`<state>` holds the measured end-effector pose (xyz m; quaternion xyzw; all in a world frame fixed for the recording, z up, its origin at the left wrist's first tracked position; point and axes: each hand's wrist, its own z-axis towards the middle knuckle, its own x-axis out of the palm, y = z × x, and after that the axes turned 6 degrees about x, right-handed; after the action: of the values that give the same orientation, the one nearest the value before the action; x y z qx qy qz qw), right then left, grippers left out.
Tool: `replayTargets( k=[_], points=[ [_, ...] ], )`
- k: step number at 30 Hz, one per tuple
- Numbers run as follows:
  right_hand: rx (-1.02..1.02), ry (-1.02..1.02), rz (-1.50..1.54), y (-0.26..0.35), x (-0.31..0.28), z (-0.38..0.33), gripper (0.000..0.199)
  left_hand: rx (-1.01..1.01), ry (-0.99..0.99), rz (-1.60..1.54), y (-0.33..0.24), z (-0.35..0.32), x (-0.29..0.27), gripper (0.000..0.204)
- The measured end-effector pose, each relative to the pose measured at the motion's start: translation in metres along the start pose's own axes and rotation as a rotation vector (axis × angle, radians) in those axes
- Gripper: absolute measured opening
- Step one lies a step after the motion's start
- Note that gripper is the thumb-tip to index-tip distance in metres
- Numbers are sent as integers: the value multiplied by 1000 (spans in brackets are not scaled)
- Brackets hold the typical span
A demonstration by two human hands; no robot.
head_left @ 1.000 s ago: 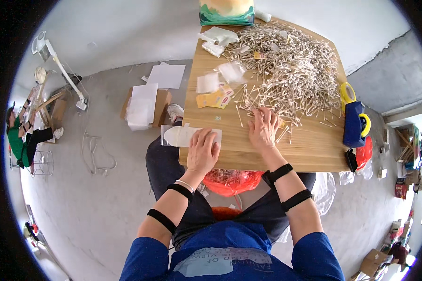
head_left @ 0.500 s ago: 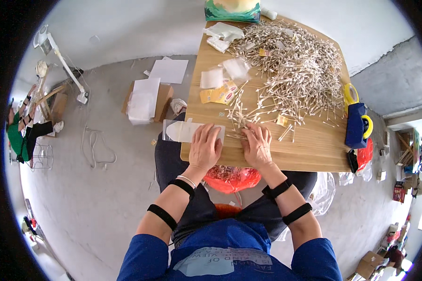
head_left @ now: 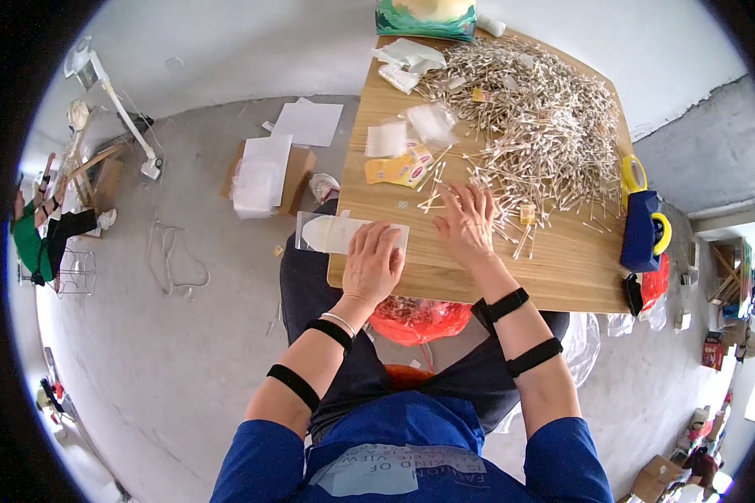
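Two flat hands, left hand [head_left: 372,261] fingers spread pressing clear bag [head_left: 335,233], right hand [head_left: 467,225] open among cotton swabs [head_left: 528,126].

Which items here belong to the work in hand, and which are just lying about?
In hand:
- left hand flat on the clear plastic bag
- right hand on loose cotton swabs
- big swab pile
- yellow packets

Lying about:
- tissue box
- blue tape dispenser
- cardboard box with papers on the floor
- red bag under the table
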<state>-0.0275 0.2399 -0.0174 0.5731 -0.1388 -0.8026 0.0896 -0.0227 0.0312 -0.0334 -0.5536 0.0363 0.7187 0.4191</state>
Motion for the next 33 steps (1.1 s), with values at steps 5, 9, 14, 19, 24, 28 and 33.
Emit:
replayTargets(
  k=[5, 9, 14, 19, 24, 28, 33],
  points=[
    [-53, -2, 81, 6, 14, -8, 35, -1, 2, 3, 0, 0, 1, 43],
    [-104, 8, 136, 19, 14, -29, 32, -56, -42, -32, -2, -2, 0, 48],
    [-163, 22, 201, 28, 7, -38, 27, -41, -33, -49, -2, -2, -1, 51],
    [83, 35, 126, 30, 5, -5, 27, -14, -18, -21, -1, -1, -2, 48],
    [238, 56, 0, 41, 19, 27, 45, -16, -29, -15, -2, -1, -2, 44],
    [196, 40, -16, 24, 25, 30, 35, -30, -15, -31, 1, -4, 1, 50],
    [123, 16, 98, 5, 20, 13, 22, -43, -24, 45, -1, -1, -1, 56]
  ],
)
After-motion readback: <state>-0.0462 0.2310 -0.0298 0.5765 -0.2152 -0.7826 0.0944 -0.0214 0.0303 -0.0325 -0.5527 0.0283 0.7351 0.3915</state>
